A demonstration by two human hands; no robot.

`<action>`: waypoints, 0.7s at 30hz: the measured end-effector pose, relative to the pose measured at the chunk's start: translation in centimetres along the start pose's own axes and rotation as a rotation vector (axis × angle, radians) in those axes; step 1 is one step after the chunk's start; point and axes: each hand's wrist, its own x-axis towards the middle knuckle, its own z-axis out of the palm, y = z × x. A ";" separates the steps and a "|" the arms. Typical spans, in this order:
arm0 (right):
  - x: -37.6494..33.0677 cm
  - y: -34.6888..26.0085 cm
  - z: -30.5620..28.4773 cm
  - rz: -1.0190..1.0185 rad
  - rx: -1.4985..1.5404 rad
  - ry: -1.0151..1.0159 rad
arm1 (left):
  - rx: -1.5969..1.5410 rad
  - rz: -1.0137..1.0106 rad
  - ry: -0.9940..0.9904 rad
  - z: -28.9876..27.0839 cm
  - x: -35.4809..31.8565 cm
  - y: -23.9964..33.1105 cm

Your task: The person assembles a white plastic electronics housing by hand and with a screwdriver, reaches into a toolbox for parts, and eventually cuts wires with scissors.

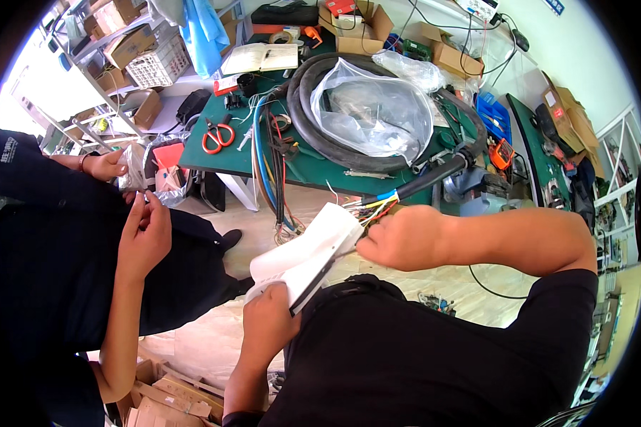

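My left hand is closed around the lower edge of an open notebook with white pages and a dark cover edge. The notebook is tilted in front of my body. My right hand is curled by the notebook's upper right edge, its fingertips closed on thin coloured wires. These wires fan out of the stripped end of a thick black cable, with blue and yellow sleeves near the end. Its fingertips are partly hidden. The cable runs back to a large coil on the green table.
On the green table lie orange-handled scissors, a clear plastic bag and an open book. Blue and black cables hang over its front edge. A grey vise stands right. A co-worker's hand is at left.
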 end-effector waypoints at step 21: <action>0.6 1.1 -3.3 -0.275 -0.417 0.206 | -0.252 -0.048 -0.031 -0.2 0.3 -1.5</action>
